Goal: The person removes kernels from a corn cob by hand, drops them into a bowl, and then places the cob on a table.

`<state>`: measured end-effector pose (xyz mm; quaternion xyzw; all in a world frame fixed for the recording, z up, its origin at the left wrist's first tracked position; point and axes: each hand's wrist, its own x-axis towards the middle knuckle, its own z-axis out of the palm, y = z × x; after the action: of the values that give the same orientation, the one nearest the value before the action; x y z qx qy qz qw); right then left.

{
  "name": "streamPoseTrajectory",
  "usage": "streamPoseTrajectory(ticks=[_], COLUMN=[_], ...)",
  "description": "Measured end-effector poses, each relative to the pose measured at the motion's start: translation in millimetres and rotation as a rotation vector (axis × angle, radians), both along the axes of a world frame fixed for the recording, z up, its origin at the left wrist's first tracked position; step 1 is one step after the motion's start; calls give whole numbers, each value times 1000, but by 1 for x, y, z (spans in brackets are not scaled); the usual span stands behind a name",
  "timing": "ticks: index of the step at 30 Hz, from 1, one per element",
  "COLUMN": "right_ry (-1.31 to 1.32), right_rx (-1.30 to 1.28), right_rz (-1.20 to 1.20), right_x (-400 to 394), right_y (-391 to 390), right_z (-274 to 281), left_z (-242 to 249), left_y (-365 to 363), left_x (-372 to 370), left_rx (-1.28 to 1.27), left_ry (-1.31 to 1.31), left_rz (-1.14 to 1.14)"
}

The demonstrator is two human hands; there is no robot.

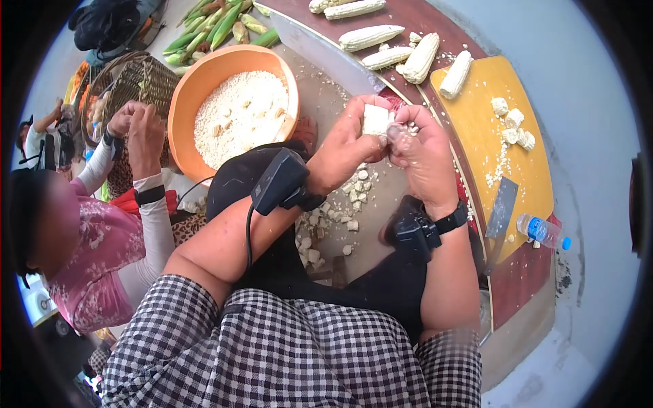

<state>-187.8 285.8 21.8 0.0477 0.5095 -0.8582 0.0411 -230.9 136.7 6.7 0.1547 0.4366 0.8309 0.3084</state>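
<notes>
My left hand [350, 146] is closed round a short piece of white corn cob [376, 120], held up above my lap. The fingers of my right hand [423, 146] are pinched against the right side of the same piece, with a few kernels at the fingertips. Left of my hands, an orange basin [180, 115] holds many loose white kernels [238, 112] and several cob bits. Whole white cobs [422, 58] lie on the dark red table [347, 28] beyond my hands.
At right, a yellow board [527, 180] bears cob pieces, a cobweb-free knife blade [502, 207] and a bottle [543, 231]. A co-worker [102, 251] sits at left beside a wicker basket [136, 85]. Cob chunks [350, 194] and green-husked corn [221, 27] lie on the floor.
</notes>
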Motion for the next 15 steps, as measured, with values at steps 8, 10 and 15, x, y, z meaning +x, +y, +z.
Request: streamPoseTrajectory(ticks=[8, 10, 15], right_ry=[-10, 3, -22], right_rx=[171, 177, 271], right_rz=[-3, -28, -85], right_x=[-2, -2, -1], right_y=[-5, -8, -13], right_z=[1, -4, -6], left_z=[-6, -4, -1], left_y=[-3, -3, -7], left_x=[-2, -2, -1], left_rx=[-54, -64, -129], left_ry=[-83, -79, -16], left_rz=[0, 12, -9])
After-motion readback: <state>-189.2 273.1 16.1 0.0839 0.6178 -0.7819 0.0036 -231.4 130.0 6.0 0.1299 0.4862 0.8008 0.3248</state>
